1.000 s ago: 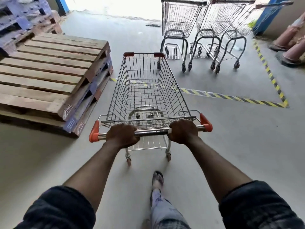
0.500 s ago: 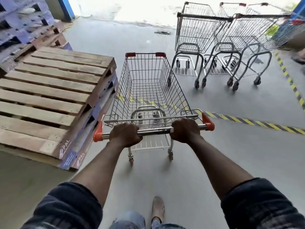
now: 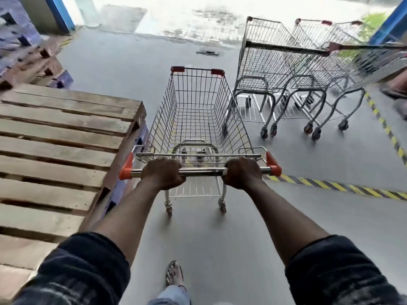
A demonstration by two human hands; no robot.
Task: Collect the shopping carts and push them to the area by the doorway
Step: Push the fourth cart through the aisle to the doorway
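Two hands grasp the steel handle (image 3: 202, 172) of an empty wire cart (image 3: 198, 128) standing straight ahead at 12 o'clock. The left hand (image 3: 161, 172) is curled over the bar near its orange left end cap, and the right hand (image 3: 241, 171) is wrapped round the bar near the right end cap, knuckles up on both. Both arms reach forward out of dark rolled sleeves (image 3: 83, 271).

The cart sits on a grey floor (image 3: 308, 155) with its red-cornered front end pointing at the bright doorway (image 3: 176, 14) further off at 12 o'clock. At 1 to 2 o'clock three parked carts (image 3: 262, 69) stand side by side, pushed close together, their handles turned towards the person and their front ends facing the doorway. The nearest of them is just beside the front right corner of the held cart; whether the two touch cannot be told.

At 9 to 10 o'clock a stack of wooden pallets (image 3: 61, 137) lies close beside the cart's left side, with more pallets piled behind it at 10 to 11 o'clock. A blue post (image 3: 58, 14) stands at 11 o'clock by the edge of the doorway.

Yellow-and-black striped tape (image 3: 330, 186) runs across the floor from under the handle's right end out to 3 o'clock, and another strip runs along the far side of the parked carts at 2 to 3 o'clock. At 6 o'clock one foot (image 3: 174, 275) in a sandal is planted behind the cart.
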